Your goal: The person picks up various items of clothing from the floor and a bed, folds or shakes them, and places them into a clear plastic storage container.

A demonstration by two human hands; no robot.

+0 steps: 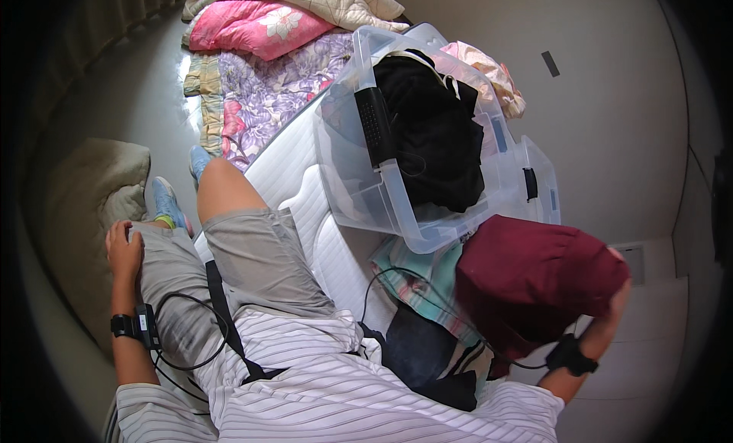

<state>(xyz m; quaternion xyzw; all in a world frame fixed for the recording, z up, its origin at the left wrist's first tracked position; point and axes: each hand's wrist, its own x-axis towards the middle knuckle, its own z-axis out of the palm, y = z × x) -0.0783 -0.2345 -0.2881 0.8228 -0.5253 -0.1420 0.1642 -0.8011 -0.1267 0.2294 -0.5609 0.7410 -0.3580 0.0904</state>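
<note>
My right hand (621,271) is mostly covered by a maroon cloth garment (527,271), which it holds up at the right, beside the near corner of a clear plastic storage box (412,237). Black clothing (429,134) lies heaped in that box. My left hand (124,251) rests on my knee at the left with its fingers apart and nothing in it. Below the maroon garment are a mint-green patterned cloth (424,277) and dark folded clothes (418,345).
The box stands on a white quilted mattress (298,214). A second clear plastic box (544,174) is behind it. Pink floral bedding (257,28) and a purple floral sheet (275,99) lie at the top. A beige blanket (86,214) is at the left. Cables run from both wrists.
</note>
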